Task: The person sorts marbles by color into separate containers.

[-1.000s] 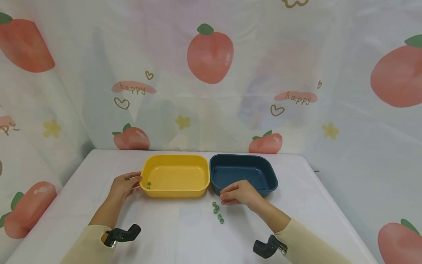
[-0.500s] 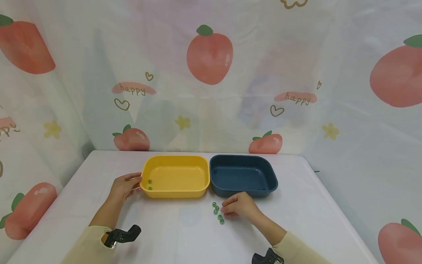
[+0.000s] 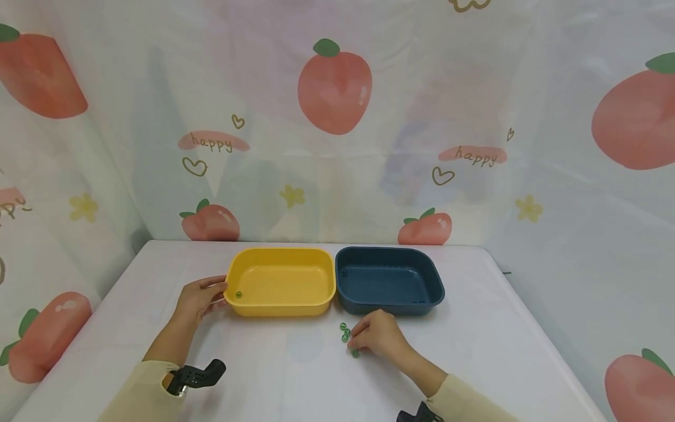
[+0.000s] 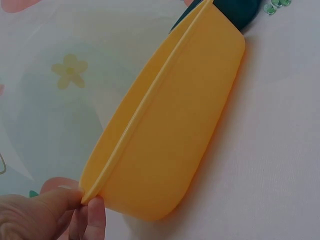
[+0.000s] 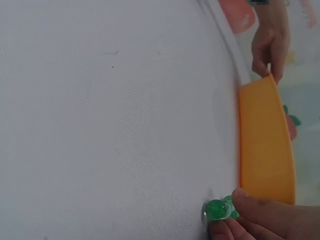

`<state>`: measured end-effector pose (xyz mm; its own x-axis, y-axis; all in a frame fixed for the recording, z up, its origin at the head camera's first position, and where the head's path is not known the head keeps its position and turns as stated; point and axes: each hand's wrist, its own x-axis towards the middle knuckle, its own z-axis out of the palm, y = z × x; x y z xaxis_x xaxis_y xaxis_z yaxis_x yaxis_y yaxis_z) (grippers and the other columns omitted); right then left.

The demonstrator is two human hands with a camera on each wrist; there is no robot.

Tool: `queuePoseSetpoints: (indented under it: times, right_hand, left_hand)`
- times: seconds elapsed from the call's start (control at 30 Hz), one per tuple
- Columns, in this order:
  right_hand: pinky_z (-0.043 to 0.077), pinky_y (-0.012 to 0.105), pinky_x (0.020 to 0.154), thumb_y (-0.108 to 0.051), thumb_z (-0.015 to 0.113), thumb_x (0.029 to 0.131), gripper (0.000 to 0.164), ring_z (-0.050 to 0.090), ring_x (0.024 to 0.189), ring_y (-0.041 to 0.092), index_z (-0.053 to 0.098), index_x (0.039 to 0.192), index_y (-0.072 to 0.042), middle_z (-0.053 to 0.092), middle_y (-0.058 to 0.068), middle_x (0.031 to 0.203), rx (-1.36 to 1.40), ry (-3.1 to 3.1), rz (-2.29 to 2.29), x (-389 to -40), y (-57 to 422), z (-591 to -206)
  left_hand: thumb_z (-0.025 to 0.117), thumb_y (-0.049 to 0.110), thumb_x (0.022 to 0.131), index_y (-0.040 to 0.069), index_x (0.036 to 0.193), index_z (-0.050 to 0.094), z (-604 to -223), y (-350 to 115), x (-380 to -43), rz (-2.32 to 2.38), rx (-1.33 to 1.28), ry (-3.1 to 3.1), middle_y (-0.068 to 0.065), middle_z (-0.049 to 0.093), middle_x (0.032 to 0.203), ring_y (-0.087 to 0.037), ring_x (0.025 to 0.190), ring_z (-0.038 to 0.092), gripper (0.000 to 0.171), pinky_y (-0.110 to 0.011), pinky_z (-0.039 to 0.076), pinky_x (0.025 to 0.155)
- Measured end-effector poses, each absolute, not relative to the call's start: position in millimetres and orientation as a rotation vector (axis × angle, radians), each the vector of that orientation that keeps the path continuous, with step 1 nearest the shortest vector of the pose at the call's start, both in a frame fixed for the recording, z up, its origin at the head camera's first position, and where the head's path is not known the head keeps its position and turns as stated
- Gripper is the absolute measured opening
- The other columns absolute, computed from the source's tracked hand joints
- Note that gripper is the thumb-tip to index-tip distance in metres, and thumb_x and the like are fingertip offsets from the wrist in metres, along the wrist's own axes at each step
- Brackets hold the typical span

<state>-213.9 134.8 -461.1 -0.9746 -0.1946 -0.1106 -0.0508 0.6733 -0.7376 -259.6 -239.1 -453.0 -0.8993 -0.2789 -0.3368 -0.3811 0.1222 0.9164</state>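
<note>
My left hand (image 3: 196, 300) pinches the left rim of a yellow plastic tub (image 3: 279, 310), thumb and fingers on its edge, as the left wrist view also shows. A green glass marble (image 3: 239, 295) lies inside at the near left corner. On the table before the tubs, my right hand (image 3: 381, 335) has its thumb and curled fingers at a short line of green marbles (image 3: 345, 338). In the right wrist view, a green marble (image 5: 216, 210) sits between thumb and fingertips; a firm grip on it cannot be made out. The fingers partly cover other marbles.
A dark blue tub (image 3: 390, 308) stands against the yellow tub's right side. One small marble (image 3: 344, 273) shows inside it, with dark spots near its right front corner. Both tubs stand on a white-covered table (image 3: 295, 375), before a fruit-print curtain (image 3: 337, 181).
The right hand has come down from the blue tub's front edge to the marble line, moving nearer and slightly left. The yellow tub's marbles have rolled; only one shows now. The left hand stays put.
</note>
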Motion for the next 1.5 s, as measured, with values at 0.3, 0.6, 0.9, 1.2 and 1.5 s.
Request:
queuePoseSetpoints:
  times: [0.3, 0.6, 0.9, 1.2, 1.5]
  right_hand:
    - [0.05, 0.021, 0.051, -0.002, 0.089, 0.062, 0.019, 0.06, 0.057, 0.006, 0.076, 0.076, -0.005, 0.07, -0.003, 0.064, -0.255, 2.765, -1.156, -212, 130, -461]
    - [0.053, 0.021, 0.056, -0.006, 0.088, 0.065, 0.016, 0.063, 0.061, 0.007, 0.078, 0.078, -0.007, 0.072, -0.001, 0.07, -0.157, 2.695, -1.176, -215, 135, -460]
    - [0.059, 0.025, 0.062, -0.006, 0.084, 0.073, 0.014, 0.067, 0.066, 0.011, 0.078, 0.085, -0.002, 0.073, 0.004, 0.076, -0.013, 2.559, -1.278, -219, 139, -450]
    - [0.062, 0.031, 0.072, -0.006, 0.08, 0.079, 0.02, 0.072, 0.074, 0.017, 0.076, 0.097, 0.004, 0.075, 0.01, 0.083, 0.041, 2.433, -1.409, -229, 135, -436]
    - [0.062, 0.033, 0.075, -0.006, 0.078, 0.083, 0.019, 0.073, 0.079, 0.019, 0.075, 0.1, 0.002, 0.076, 0.01, 0.088, 0.054, 2.354, -1.46, -247, 126, -416]
  left_hand:
    - [0.061, 0.017, 0.098, -0.001, 0.139, 0.052, -453, -240, -260, 1.899, -0.679, 2.295, -0.025, 0.056, 0.134, -0.007, 0.077, 0.064, 0.046, -0.018, 0.058, 0.07]
    - [0.061, 0.017, 0.098, -0.003, 0.139, 0.051, -451, -239, -258, 1.932, -0.648, 2.273, -0.027, 0.055, 0.134, -0.006, 0.075, 0.064, 0.047, -0.019, 0.058, 0.069]
    - [0.062, 0.017, 0.098, -0.003, 0.139, 0.051, -449, -238, -257, 1.934, -0.663, 2.264, -0.027, 0.055, 0.134, -0.006, 0.075, 0.064, 0.047, -0.02, 0.059, 0.07]
    - [0.06, 0.017, 0.099, -0.001, 0.139, 0.051, -451, -239, -257, 1.924, -0.686, 2.253, -0.026, 0.054, 0.136, -0.007, 0.078, 0.064, 0.046, -0.021, 0.059, 0.072]
    - [0.061, 0.022, 0.099, 0.003, 0.142, 0.049, -452, -244, -261, 1.952, -0.696, 2.161, -0.021, 0.052, 0.139, -0.01, 0.087, 0.064, 0.049, -0.025, 0.059, 0.081]
